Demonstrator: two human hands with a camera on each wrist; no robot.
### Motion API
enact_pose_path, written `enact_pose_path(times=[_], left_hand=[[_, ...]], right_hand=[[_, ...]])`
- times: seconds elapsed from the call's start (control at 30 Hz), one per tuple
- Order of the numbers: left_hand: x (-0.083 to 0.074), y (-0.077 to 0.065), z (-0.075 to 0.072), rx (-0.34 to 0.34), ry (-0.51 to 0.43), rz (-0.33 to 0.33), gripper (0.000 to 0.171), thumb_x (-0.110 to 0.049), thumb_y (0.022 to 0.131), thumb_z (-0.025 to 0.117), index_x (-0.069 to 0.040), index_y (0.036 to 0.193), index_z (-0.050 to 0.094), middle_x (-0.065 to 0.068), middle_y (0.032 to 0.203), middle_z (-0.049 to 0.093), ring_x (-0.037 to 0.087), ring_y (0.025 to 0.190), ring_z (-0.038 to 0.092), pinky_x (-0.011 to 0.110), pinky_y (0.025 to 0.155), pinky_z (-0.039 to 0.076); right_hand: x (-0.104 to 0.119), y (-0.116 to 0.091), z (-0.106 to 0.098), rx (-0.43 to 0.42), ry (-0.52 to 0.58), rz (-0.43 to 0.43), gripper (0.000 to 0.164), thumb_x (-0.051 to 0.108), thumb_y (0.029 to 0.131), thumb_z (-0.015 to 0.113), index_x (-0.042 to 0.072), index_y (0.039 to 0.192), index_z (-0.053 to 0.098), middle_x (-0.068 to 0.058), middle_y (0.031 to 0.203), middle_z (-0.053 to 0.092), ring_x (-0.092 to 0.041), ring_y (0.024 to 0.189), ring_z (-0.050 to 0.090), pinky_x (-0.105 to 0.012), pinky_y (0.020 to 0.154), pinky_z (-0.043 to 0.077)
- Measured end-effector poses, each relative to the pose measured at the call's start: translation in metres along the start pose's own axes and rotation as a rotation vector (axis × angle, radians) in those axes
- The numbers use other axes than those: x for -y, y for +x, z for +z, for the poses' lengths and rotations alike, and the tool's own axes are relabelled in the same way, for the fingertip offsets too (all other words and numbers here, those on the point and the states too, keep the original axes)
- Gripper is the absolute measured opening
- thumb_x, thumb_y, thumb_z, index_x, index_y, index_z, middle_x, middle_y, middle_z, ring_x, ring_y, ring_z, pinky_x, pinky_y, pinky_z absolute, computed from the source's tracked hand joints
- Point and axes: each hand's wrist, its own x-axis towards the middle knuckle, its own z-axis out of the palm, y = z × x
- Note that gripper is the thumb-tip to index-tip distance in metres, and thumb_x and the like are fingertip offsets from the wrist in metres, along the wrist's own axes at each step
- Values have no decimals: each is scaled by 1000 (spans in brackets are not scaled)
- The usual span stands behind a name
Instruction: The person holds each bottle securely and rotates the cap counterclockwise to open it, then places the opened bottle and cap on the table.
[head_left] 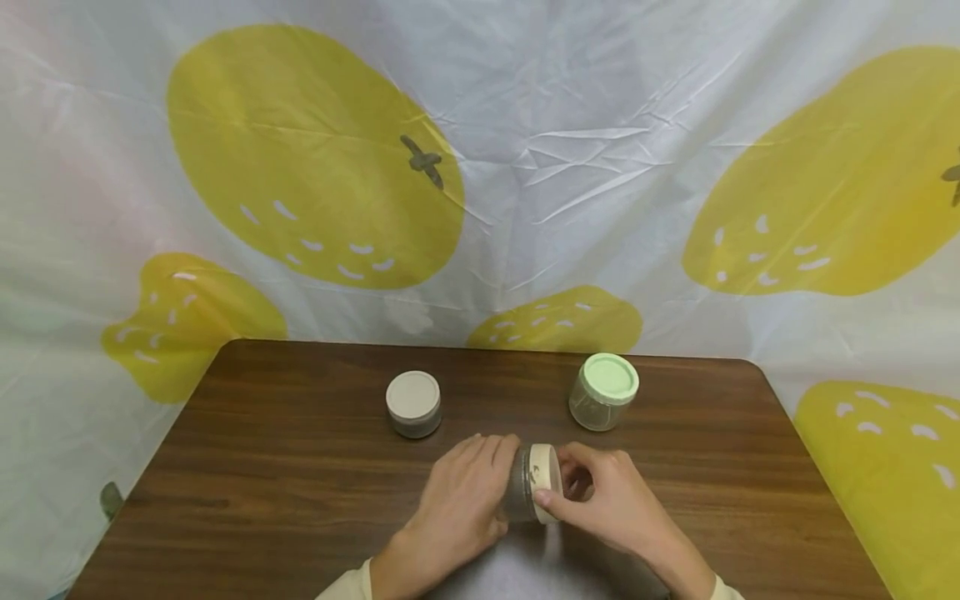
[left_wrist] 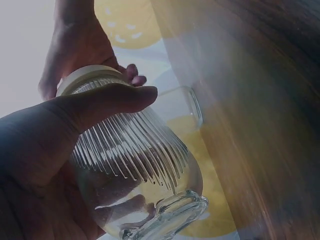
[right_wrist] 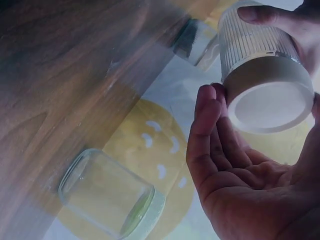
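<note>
A ribbed clear glass jar (left_wrist: 135,155) is tilted on its side above the table, its cream lid (head_left: 543,483) facing right. My left hand (head_left: 463,493) grips the jar's body, with the thumb across the ribs near the neck in the left wrist view. From the right, my right hand (head_left: 618,500) pinches the lid's rim between thumb and curved fingers; its palm stands apart from the lid's flat top (right_wrist: 272,105). The lid sits on the jar's mouth. No contents show through the glass.
On the dark wood table (head_left: 300,467), a short jar with an off-white lid (head_left: 414,395) stands back left of the hands. A glass jar with a pale green lid (head_left: 609,379) stands back right. Behind the table hangs a white cloth (head_left: 570,208) printed with yellow fruit.
</note>
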Motion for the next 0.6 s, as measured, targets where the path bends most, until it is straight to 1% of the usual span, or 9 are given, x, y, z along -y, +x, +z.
enact_pose_path(times=[0.07, 0.13, 0.27, 0.43, 0.6], left_hand=[[1, -1, 0, 5, 2, -2, 88, -28, 48, 98, -12, 125, 61, -1, 110, 73, 16, 105, 72, 34, 107, 56], [3, -1, 1, 7, 1, -5, 88, -28, 48, 98, -12, 126, 61, -1, 111, 73, 17, 105, 72, 35, 107, 56], [5, -2, 2, 2, 1, -11, 86, -26, 48, 97, -12, 125, 61, -1, 110, 73, 17, 104, 72, 35, 106, 57], [6, -3, 3, 2, -3, -11, 84, -26, 48, 96, -12, 124, 60, -1, 108, 73, 17, 103, 72, 35, 106, 57], [6, -4, 3, 12, -7, -15, 84, -26, 50, 95, -12, 125, 60, -1, 109, 72, 17, 103, 72, 34, 103, 57]], right_hand=[[-1, 0, 0, -1, 8, -33, 39, 41, 83, 87, 18, 111, 74, 14, 87, 74, 1, 74, 67, -27, 66, 59], [-2, 1, 0, -1, 4, -74, 50, 41, 81, 89, 12, 118, 73, 11, 93, 76, 0, 79, 69, -28, 69, 61], [-3, 1, 2, -16, -38, -123, 63, 43, 79, 90, 4, 124, 70, 7, 98, 78, -2, 83, 71, -28, 72, 62], [-4, 1, 2, -28, -84, -141, 70, 48, 77, 89, 1, 126, 68, 4, 101, 79, -5, 84, 72, -29, 73, 62], [-5, 1, 3, -33, -114, -161, 73, 50, 77, 89, 3, 128, 67, 3, 104, 79, -6, 85, 71, -29, 73, 61]])
